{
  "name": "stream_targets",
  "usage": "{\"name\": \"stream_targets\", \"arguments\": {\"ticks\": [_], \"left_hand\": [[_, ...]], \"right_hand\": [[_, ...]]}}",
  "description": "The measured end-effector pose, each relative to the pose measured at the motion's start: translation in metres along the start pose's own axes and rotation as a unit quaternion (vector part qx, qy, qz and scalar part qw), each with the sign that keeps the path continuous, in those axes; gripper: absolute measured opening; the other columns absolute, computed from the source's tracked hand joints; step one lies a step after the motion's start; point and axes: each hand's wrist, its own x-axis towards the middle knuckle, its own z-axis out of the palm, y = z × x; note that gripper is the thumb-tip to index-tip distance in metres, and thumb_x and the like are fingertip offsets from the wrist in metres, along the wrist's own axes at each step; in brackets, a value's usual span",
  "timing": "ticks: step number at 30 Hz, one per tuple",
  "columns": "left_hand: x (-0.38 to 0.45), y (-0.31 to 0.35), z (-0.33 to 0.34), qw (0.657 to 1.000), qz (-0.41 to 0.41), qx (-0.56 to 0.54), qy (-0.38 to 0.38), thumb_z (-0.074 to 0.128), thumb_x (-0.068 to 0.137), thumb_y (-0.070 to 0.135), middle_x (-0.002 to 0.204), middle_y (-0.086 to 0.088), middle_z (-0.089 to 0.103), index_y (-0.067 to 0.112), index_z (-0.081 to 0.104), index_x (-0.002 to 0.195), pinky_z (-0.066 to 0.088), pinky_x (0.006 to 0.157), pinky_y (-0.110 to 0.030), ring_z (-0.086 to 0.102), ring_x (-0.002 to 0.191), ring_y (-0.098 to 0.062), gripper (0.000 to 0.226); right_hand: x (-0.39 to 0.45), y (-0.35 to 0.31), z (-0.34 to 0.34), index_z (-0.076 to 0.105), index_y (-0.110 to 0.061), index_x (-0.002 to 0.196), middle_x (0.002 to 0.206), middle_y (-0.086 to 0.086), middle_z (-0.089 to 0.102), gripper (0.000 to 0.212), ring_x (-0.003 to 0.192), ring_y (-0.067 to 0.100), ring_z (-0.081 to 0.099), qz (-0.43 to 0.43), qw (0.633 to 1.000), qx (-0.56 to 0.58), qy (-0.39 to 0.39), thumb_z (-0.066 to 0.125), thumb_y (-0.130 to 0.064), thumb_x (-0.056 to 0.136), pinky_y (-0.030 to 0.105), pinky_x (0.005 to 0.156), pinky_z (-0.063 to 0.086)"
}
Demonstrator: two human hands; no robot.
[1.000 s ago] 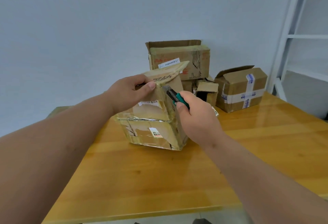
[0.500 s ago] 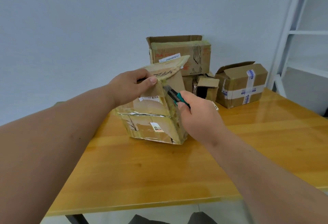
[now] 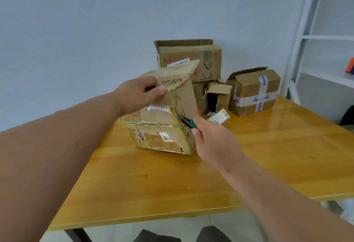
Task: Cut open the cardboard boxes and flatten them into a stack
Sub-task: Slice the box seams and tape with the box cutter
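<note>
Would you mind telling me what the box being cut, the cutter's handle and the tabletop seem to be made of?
Box being cut: brown cardboard, matte, with glossy crinkled tape that glints.
Cutter's handle: probably plastic, smooth teal and black.
Tabletop: wood or wood veneer, with visible grain under a shiny, reflective finish.

Both arms are stretched forward, bare to past the elbow. The left forearm comes in from the lower left, and the left hand [image 3: 137,94] sits at the top of the taped cardboard box [image 3: 162,119], thumb pressed flat on the near face, the other fingers curled over the top edge, so it's pinching the flap there. The right arm comes up from the lower right corner, wrist pretty much straight. The right hand [image 3: 214,142] is at the box's right-hand corner edge, lower than the left hand, knuckles toward the camera, fingers wrapped around a teal-handled box cutter [image 3: 186,122] whose tip touches that corner.
</note>
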Motion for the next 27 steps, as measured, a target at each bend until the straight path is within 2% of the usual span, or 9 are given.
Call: {"name": "stream_targets", "arguments": {"ticks": [2, 10, 13, 16, 18, 19, 23, 25, 27], "left_hand": [[0.0, 0.0, 0.001, 1.0, 0.002, 0.002, 0.003, 0.044, 0.096, 0.054, 0.096, 0.016, 0.06, 0.037, 0.061, 0.107, 0.039, 0.072, -0.028, 0.055, 0.088, -0.005, 0.027], [0.001, 0.0, 0.005, 1.0, 0.014, 0.004, 0.002, 0.047, 0.096, 0.053, 0.096, 0.02, 0.058, 0.04, 0.06, 0.105, 0.037, 0.067, -0.021, 0.053, 0.085, -0.002, 0.02], [0.001, -0.002, 0.006, 1.0, 0.017, 0.011, 0.005, 0.047, 0.095, 0.055, 0.098, 0.02, 0.058, 0.042, 0.059, 0.106, 0.038, 0.069, -0.024, 0.053, 0.087, -0.003, 0.021], [0.002, -0.003, 0.006, 0.999, 0.021, 0.024, 0.011, 0.045, 0.095, 0.056, 0.098, 0.017, 0.059, 0.041, 0.058, 0.105, 0.039, 0.074, -0.029, 0.054, 0.09, -0.006, 0.023], [0.002, 0.0, 0.006, 0.999, 0.022, 0.04, 0.012, 0.042, 0.095, 0.057, 0.097, 0.017, 0.057, 0.037, 0.057, 0.104, 0.039, 0.073, -0.03, 0.054, 0.09, -0.008, 0.026], [0.003, 0.002, 0.007, 0.998, 0.024, 0.052, 0.014, 0.041, 0.095, 0.059, 0.096, 0.016, 0.057, 0.035, 0.056, 0.103, 0.04, 0.072, -0.03, 0.054, 0.089, -0.009, 0.03], [0.009, 0.006, 0.013, 0.994, 0.01, 0.103, 0.043, 0.043, 0.082, 0.076, 0.102, 0.01, 0.057, 0.031, 0.055, 0.107, 0.045, 0.075, -0.034, 0.055, 0.091, -0.018, 0.052], [0.011, 0.006, 0.014, 0.991, 0.003, 0.121, 0.056, 0.047, 0.077, 0.08, 0.101, 0.009, 0.058, 0.033, 0.054, 0.103, 0.047, 0.076, -0.036, 0.056, 0.091, -0.019, 0.054], [0.014, 0.007, 0.014, 0.99, -0.002, 0.127, 0.06, 0.049, 0.077, 0.079, 0.097, 0.009, 0.059, 0.032, 0.053, 0.099, 0.048, 0.074, -0.035, 0.056, 0.088, -0.019, 0.053]], "right_hand": [[-0.002, 0.002, 0.002, 0.059, -0.016, 0.118, 0.083, -0.001, 0.065, 0.023, 0.068, 0.013, 0.059, -0.002, 1.0, -0.007, 0.002, 0.045, -0.024, 0.102, 0.019, 0.046, 0.039], [-0.017, 0.01, 0.008, 0.056, -0.019, 0.127, 0.092, 0.0, 0.068, 0.028, 0.073, 0.014, 0.063, 0.002, 1.0, -0.014, -0.015, 0.044, -0.027, 0.103, 0.02, 0.05, 0.047], [-0.021, 0.016, 0.013, 0.057, -0.018, 0.127, 0.09, 0.0, 0.066, 0.027, 0.069, 0.012, 0.058, 0.006, 1.0, -0.006, -0.015, 0.046, -0.025, 0.102, 0.02, 0.05, 0.043], [-0.037, 0.031, 0.016, 0.056, -0.022, 0.12, 0.085, -0.005, 0.059, 0.022, 0.066, 0.012, 0.057, 0.017, 0.995, -0.052, -0.079, 0.044, -0.026, 0.102, 0.024, 0.051, 0.045], [-0.05, 0.038, 0.017, 0.054, -0.026, 0.118, 0.091, -0.004, 0.058, 0.021, 0.068, 0.016, 0.057, 0.042, 0.984, -0.087, -0.148, 0.04, -0.028, 0.102, 0.029, 0.052, 0.045], [-0.054, 0.04, 0.018, 0.053, -0.027, 0.118, 0.095, -0.004, 0.058, 0.021, 0.069, 0.018, 0.057, 0.053, 0.982, -0.091, -0.156, 0.039, -0.029, 0.102, 0.03, 0.052, 0.043], [-0.047, 0.039, 0.022, 0.052, -0.026, 0.122, 0.095, -0.005, 0.059, 0.023, 0.065, 0.013, 0.053, 0.051, 0.992, -0.067, -0.095, 0.043, -0.028, 0.101, 0.024, 0.05, 0.04], [-0.039, 0.035, 0.022, 0.057, -0.021, 0.121, 0.087, -0.005, 0.058, 0.024, 0.056, 0.01, 0.048, 0.036, 0.998, -0.049, -0.035, 0.049, -0.026, 0.1, 0.017, 0.044, 0.03], [-0.028, 0.03, 0.022, 0.061, -0.017, 0.118, 0.082, -0.004, 0.058, 0.023, 0.053, 0.01, 0.048, 0.019, 0.999, -0.037, 0.005, 0.054, -0.022, 0.097, 0.015, 0.042, 0.029]]}}
